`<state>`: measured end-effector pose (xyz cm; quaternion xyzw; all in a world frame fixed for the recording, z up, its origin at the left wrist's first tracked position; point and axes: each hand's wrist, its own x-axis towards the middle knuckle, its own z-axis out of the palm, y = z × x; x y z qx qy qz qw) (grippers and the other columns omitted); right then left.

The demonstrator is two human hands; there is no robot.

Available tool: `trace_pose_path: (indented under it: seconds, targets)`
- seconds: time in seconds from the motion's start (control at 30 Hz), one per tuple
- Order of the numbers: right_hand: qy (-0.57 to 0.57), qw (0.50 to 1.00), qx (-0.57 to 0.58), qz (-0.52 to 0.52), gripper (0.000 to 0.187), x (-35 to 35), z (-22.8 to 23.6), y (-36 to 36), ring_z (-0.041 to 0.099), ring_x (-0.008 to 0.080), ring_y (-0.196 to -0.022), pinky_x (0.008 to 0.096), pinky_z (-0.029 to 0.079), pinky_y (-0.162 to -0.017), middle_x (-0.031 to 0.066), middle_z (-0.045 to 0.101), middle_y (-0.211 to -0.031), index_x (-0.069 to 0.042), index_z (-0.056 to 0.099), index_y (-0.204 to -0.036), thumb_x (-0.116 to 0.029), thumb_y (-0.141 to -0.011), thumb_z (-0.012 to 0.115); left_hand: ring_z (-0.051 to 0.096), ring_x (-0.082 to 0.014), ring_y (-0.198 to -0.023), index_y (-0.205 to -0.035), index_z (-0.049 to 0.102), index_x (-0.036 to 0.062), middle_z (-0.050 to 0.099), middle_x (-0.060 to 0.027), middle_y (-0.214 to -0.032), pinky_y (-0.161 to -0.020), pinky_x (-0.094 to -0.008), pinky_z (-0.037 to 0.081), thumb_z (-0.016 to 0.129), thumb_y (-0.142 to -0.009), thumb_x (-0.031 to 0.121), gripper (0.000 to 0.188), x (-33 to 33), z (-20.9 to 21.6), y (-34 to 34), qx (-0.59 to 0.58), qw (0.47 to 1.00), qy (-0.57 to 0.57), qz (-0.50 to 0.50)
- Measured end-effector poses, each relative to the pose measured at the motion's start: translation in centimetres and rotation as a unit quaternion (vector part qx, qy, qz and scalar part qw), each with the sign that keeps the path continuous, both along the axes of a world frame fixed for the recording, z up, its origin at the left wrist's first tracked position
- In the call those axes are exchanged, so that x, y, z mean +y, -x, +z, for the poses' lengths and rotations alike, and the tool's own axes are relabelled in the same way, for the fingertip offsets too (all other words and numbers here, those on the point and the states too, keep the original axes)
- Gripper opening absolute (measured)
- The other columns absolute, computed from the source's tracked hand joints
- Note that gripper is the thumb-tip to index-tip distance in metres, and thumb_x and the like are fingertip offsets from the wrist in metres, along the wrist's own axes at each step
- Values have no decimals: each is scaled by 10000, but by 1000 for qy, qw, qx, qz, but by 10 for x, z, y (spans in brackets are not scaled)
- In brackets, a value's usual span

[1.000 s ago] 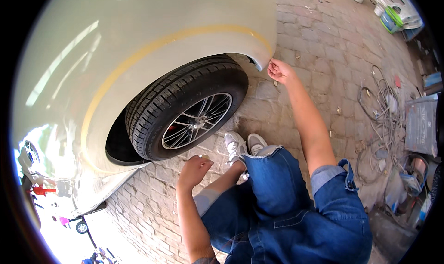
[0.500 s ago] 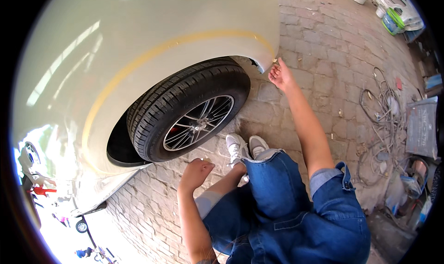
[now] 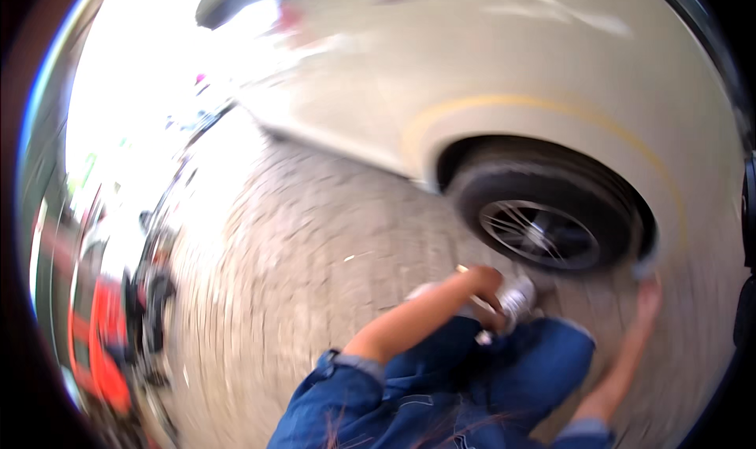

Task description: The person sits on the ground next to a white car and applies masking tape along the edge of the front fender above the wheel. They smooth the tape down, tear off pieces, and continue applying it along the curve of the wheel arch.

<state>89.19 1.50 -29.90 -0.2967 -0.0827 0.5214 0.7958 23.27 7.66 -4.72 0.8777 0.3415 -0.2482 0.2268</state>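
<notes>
The pale beige car body (image 3: 378,87) curves over a black tyre (image 3: 504,193) with a spoked alloy wheel (image 3: 542,232). A yellow band (image 3: 504,101), like masking tape, follows the wheel arch. My right hand (image 3: 649,295) is at the arch's lower right end, close to the bodywork; motion blurs its fingers, and I cannot tell if it touches. Bent at the wrist above my legs, my left hand (image 3: 482,282) is closed with its fingers curled down. Something small and pale shows by it, too blurred to name.
My shoes (image 3: 516,299) stand on brick paving (image 3: 315,213) just in front of the tyre. At the far left are a red object (image 3: 109,347) and dark clutter (image 3: 157,299), both blurred. Bright daylight washes out the upper left.
My view has swung left, so the car and wheel appear further right. The cables and boxes on the right have left the picture. My right hand remains near the arch's lower end.
</notes>
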Motion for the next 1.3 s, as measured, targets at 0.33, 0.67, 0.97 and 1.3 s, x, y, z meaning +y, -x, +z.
trace_pose_path:
  seconds: [0.33,0.67,0.97,1.3]
  targets:
    - [97,985,-102,-98,210,-19,144,46,548,145,-718,274,519,-714,16,566,-803,-76,593,-911,-262,-1002,624,701,-298,-1031,-944,800,92,751,-103,-1016,-863,-449,546,886,-525,344,496,-85,-31,92,-24,977,-180,110]
    - [-91,983,-156,-28,191,-27,362,118,548,153,-822,288,504,-838,25,557,-868,-52,590,-962,-230,-1030,585,613,-270,-1036,-825,726,81,641,-103,-1038,-840,-401,497,721,-735,256,196,-86,24,189,-144,883,-433,114]
    - [-184,957,-219,38,186,-95,489,220,511,134,-861,285,472,-906,12,508,-901,-43,567,-1010,-218,-1059,529,644,-398,-1016,-937,694,36,638,-195,-1084,-858,-497,532,763,-758,193,248,-120,11,223,-232,888,-275,285]
    - [-179,916,-337,121,169,-175,590,370,456,123,-849,285,430,-898,5,453,-893,-40,530,-972,-180,-1065,511,646,-409,-939,-919,696,48,645,-217,-969,-815,-496,531,794,-765,226,255,-66,-39,351,-202,734,-376,528]
